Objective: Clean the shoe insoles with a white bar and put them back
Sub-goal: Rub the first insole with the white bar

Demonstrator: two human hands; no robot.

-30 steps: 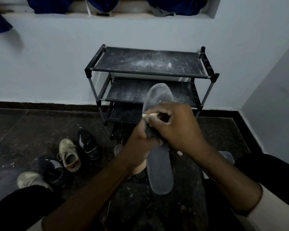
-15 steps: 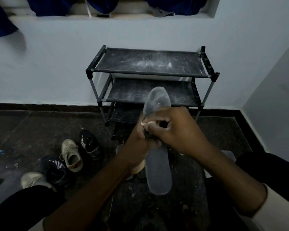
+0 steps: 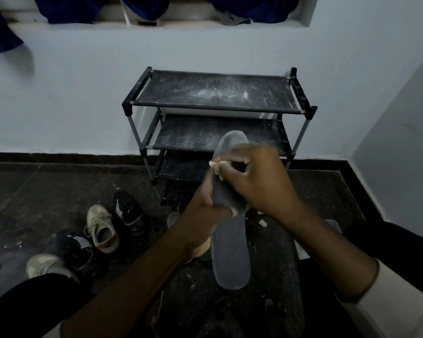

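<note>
A long grey insole (image 3: 231,252) stands on end in front of me, toe end up. My left hand (image 3: 206,207) grips it around the middle from the left. My right hand (image 3: 256,181) is closed on a small white bar (image 3: 213,164) and presses it against the insole's upper part. Only the bar's tip shows between my fingers. On the floor to the left lie two black shoes (image 3: 128,212) (image 3: 75,250) and two beige shoes (image 3: 100,228) (image 3: 47,267).
A black three-tier shoe rack (image 3: 215,93), dusted with white powder, stands against the white wall ahead. A small white crumb (image 3: 263,223) lies on the dark floor to the right of the insole. My dark-clad knees fill the lower corners. A wall closes the right side.
My right hand slid the bar down the insole, then back up toward the toe end. The left hand kept its grip, and the insole shifted only a little.
</note>
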